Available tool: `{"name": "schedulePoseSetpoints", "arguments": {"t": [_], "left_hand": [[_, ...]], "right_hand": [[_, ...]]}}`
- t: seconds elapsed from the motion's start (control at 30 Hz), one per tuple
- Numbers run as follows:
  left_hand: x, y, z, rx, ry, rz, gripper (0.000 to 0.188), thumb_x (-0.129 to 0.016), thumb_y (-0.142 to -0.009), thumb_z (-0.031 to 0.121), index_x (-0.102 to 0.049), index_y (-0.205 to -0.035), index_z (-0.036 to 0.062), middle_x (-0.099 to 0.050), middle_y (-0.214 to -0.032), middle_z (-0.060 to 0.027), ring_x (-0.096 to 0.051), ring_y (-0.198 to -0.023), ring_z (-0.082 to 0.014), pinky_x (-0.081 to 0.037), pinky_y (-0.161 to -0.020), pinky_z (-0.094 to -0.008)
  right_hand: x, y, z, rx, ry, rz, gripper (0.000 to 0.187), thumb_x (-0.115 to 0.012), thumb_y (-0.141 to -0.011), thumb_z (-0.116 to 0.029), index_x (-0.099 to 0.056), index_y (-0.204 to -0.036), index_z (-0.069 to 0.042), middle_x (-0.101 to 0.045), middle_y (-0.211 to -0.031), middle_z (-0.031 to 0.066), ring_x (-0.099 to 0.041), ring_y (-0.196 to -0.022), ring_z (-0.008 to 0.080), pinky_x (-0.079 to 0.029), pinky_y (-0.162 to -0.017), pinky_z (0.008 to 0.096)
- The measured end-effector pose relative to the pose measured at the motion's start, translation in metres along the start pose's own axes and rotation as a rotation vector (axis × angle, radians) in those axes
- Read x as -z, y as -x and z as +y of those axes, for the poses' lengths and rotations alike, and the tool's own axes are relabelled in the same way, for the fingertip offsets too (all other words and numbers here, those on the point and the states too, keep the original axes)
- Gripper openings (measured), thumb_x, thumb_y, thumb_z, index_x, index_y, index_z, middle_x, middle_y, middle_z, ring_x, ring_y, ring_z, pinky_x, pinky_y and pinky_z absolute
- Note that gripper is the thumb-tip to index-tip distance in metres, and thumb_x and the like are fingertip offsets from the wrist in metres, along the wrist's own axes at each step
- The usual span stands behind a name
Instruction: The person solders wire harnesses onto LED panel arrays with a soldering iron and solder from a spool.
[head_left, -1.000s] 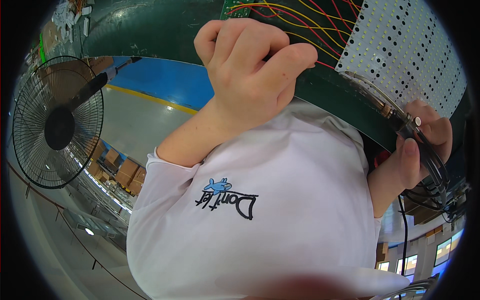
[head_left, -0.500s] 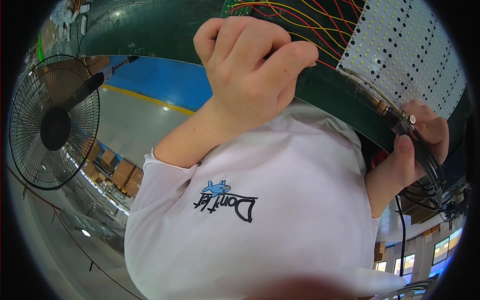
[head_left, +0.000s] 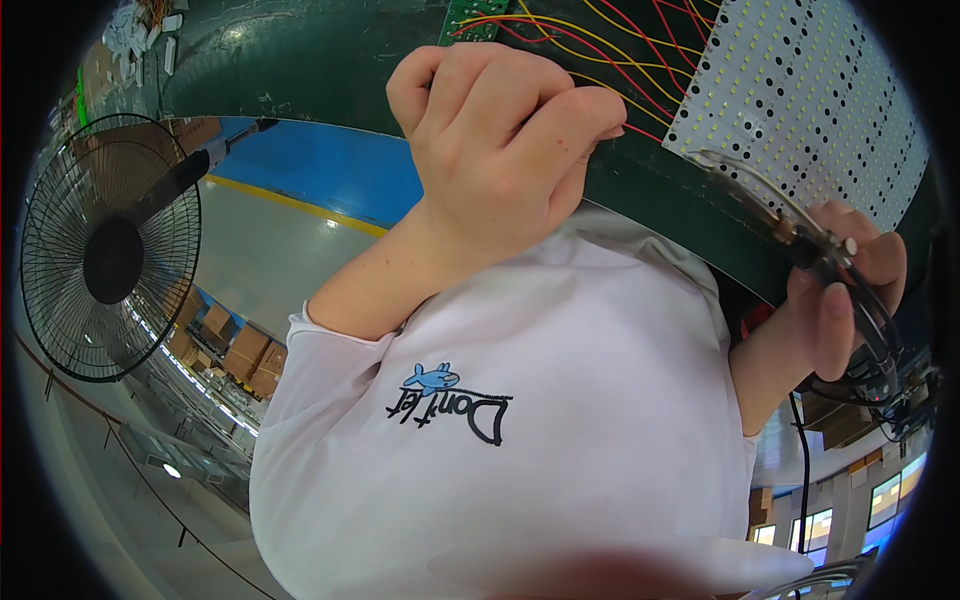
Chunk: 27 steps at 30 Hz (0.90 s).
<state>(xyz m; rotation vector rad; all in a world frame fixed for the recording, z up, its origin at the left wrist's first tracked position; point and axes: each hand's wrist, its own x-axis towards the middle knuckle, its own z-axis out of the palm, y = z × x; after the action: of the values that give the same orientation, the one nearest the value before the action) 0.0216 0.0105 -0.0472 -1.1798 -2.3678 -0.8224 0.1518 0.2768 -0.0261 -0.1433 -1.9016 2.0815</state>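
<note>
My left hand [head_left: 500, 150] is closed in a pinch above the front edge of the dark green bench. A red wire [head_left: 645, 132] runs from its fingertips to the near corner of a white LED panel [head_left: 790, 100]; the wire's end inside the fingers is hidden. My right hand [head_left: 860, 270] holds a soldering iron [head_left: 755, 205] with a thin curved metal tube along it and black cables behind. Its tip is over the panel's near corner, and I cannot tell whether it touches. The thumb is blurred.
Red and yellow wires [head_left: 640, 60] lie across the bench [head_left: 300, 70] beside a green circuit board [head_left: 470, 20]. White small parts [head_left: 130, 35] are piled at the far left. A black fan [head_left: 110, 260] stands at the left, with cardboard boxes [head_left: 245, 350] behind it.
The soldering iron has tilted slightly, and my right thumb has shifted down and away from its upper side. My left hand has moved very slightly left with the red wire.
</note>
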Motion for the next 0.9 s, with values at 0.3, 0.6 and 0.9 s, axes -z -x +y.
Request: {"name": "schedulePoseSetpoints", "arguments": {"t": [0.3,0.6,0.9], "left_hand": [[0.027,-0.027,0.008,0.043,0.052,-0.086,0.012,-0.080,-0.075,0.014,-0.074,-0.085,0.0162,-0.059,-0.085,0.0018,-0.056,-0.084,-0.0196,-0.039,-0.079,-0.0343],[0.057,-0.050,-0.025,0.441,-0.022,-0.100,0.010,-0.071,-0.087,0.016,-0.064,-0.090,0.0091,-0.065,-0.083,-0.0078,-0.063,-0.080,-0.0303,-0.049,-0.068,-0.0411],[0.074,-0.044,-0.010,0.473,0.060,-0.030,0.010,-0.064,-0.092,0.012,-0.058,-0.098,0.0069,-0.067,-0.086,-0.0122,-0.066,-0.081,-0.0342,-0.051,-0.069,-0.0458]], "right_hand": [[-0.005,-0.011,-0.004,-0.024,-0.288,0.111,0.024,-0.066,-0.084,-0.014,-0.045,-0.089,-0.002,-0.054,-0.078,0.0117,-0.051,-0.068,0.0150,-0.041,-0.062,0.0265],[-0.027,-0.011,-0.001,-0.161,-0.394,0.361,0.014,-0.065,-0.087,-0.002,-0.052,-0.091,-0.005,-0.063,-0.088,0.0074,-0.059,-0.070,0.0100,-0.050,-0.060,0.0192],[-0.029,-0.015,0.008,-0.040,-0.436,0.283,0.014,-0.065,-0.086,0.000,-0.052,-0.090,-0.005,-0.062,-0.081,0.0068,-0.057,-0.061,0.0114,-0.045,-0.057,0.0220]]}}
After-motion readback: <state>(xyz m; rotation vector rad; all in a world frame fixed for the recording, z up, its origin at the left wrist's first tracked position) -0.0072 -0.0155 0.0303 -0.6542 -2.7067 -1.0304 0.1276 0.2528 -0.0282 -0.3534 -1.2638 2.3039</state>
